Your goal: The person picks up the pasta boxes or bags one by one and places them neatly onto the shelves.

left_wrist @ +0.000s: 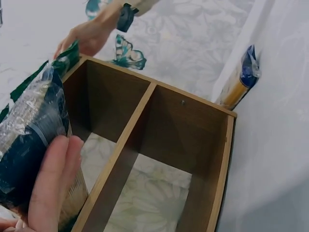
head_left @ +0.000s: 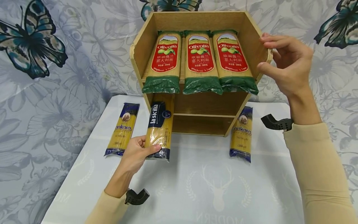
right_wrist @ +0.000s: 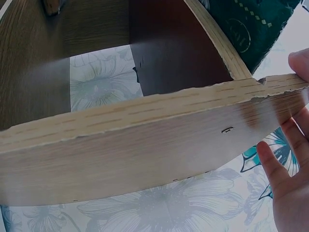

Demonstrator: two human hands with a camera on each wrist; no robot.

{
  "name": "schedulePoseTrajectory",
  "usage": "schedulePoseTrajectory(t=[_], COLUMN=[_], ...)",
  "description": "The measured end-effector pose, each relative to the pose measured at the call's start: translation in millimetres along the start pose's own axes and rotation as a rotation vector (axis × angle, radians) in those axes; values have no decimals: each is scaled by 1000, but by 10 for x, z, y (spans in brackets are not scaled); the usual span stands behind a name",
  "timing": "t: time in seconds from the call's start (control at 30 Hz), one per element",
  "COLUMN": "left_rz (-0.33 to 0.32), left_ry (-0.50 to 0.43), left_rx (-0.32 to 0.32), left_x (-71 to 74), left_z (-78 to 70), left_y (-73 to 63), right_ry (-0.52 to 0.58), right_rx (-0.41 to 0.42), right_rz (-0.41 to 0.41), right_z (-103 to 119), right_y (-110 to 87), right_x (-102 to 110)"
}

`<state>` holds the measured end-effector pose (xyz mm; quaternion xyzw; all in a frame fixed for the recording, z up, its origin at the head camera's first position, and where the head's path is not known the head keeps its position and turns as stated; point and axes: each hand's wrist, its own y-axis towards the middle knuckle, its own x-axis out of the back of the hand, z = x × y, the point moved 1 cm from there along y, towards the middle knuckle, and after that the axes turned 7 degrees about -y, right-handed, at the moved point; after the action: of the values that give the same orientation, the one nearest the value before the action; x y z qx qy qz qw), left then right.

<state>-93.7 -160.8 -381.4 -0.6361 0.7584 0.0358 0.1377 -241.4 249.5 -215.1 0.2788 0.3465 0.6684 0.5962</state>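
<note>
My left hand (head_left: 135,157) grips the lower end of a La Sicilia spaghetti pack (head_left: 155,134), thumb on its front. The pack's far end reaches into the left side of the wooden shelf's (head_left: 201,20) middle level, under the top row. In the left wrist view, the fingers (left_wrist: 49,181) lie along the pack. My right hand (head_left: 292,63) holds the edge of the shelf's right side panel between thumb and fingers. The right wrist view has that panel (right_wrist: 145,150) across it, with the right hand (right_wrist: 292,179) at its far end.
Three Olivoilà spaghetti packs (head_left: 165,56) lie side by side on the top level, their green ends overhanging the front. One Ankara pack (head_left: 123,129) lies left of the shelf on the white table (head_left: 195,180), another Ankara pack (head_left: 241,137) to its right. Patterned cloth (head_left: 84,62) hangs behind.
</note>
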Motion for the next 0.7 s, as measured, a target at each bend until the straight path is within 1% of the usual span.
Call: schedulePoseTrajectory(t=[0.23,0.33,0.43,0.57,0.7], left_rz=[-62,-85,-83,-58,-63], left_ry=[2,-20,-52,-91,-120], left_rx=[36,53,36,0,6], left_x=[-40,-57,-75,-89,-78], left_z=[-47,-54,-55,-66,-94], left_y=[211,314,414,532,644], right_ry=[-13,-10,-13,-20,-23], right_rx=[0,-1,-2,-1,1], right_rz=[1,-1,0,1,-1], right_z=[-3,-4,-9,-16,-15], right_y=[-3,-6,-9,-5,-1], right_x=[3,2,7,16,19])
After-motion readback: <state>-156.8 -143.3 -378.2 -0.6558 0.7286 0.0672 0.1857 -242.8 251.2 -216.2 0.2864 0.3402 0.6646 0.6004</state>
